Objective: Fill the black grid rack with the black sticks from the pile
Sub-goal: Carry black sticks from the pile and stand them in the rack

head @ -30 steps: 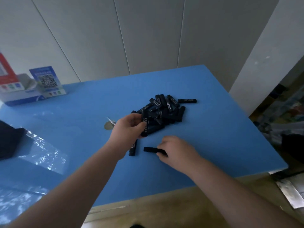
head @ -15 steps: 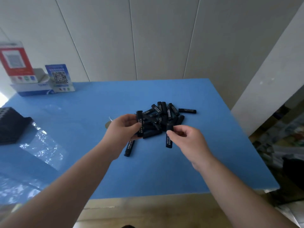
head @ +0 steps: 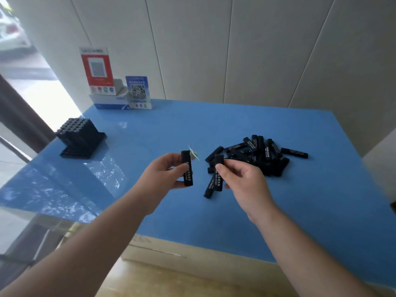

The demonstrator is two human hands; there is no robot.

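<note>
Sticks are in both hands, each held roughly upright with its long axis running from top to bottom of the view. The left hand (head: 166,170) pinches one stick (head: 186,168) between thumb and fingers; the right hand (head: 242,179) pinches another (head: 218,172) the same way, just beside the pile (head: 257,153) on the blue table (head: 300,200). The black grid rack (head: 79,136) stands well apart to the far left, many of its cells already holding sticks. The left hand is the nearer to it, so its stick likely goes in first, kept vertical to drop into a cell.
</note>
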